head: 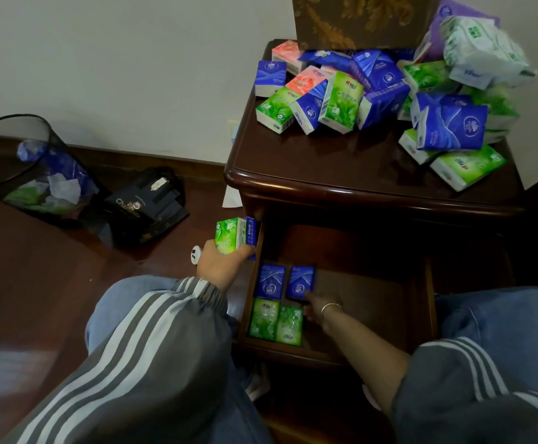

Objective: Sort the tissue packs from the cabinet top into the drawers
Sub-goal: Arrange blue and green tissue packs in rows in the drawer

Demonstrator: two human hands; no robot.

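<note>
The left hand [221, 264] grips a green pack [227, 233] and a blue pack [251, 233] together at the open drawer's [421, 302] left wall, while the right hand [320, 307] (whether it pinches or merely touches is unclear) reaches a second blue pack [300, 282] lying inside.

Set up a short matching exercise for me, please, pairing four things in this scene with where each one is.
Things:
1. pink packs
2. mesh bin
3. right hand
4. left hand

Places:
A. reaching into the open drawer
B. on the cabinet top
C. beside the drawer, gripping a green pack and a blue pack
D. on the floor by the wall

Pairs: 1-B, 2-D, 3-A, 4-C.
</note>
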